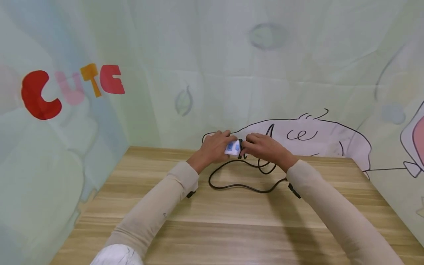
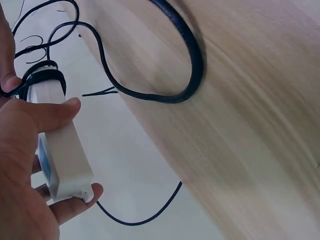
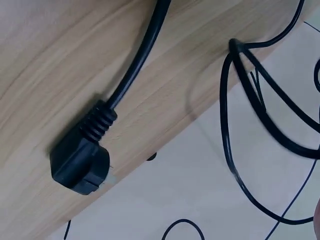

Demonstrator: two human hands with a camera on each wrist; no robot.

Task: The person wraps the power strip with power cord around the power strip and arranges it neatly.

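Observation:
In the head view a white power strip (image 1: 233,148) with blue parts is held up near the table's back edge. My left hand (image 1: 216,147) grips its body, the thumb along one side in the left wrist view, where the strip (image 2: 65,145) shows its narrow face. Black cable (image 2: 46,76) is wound round one end of it. Beside that end, my right hand (image 1: 265,148) pinches the cable. From there loops of cable (image 3: 227,125) hang down; a black plug (image 3: 82,155) lies on the wood in the right wrist view.
The wooden table (image 1: 218,228) ends at a printed curtain (image 1: 205,73) behind the hands, with more curtain at both sides. A wide loop of cable (image 1: 232,186) lies on the table in front of the hands.

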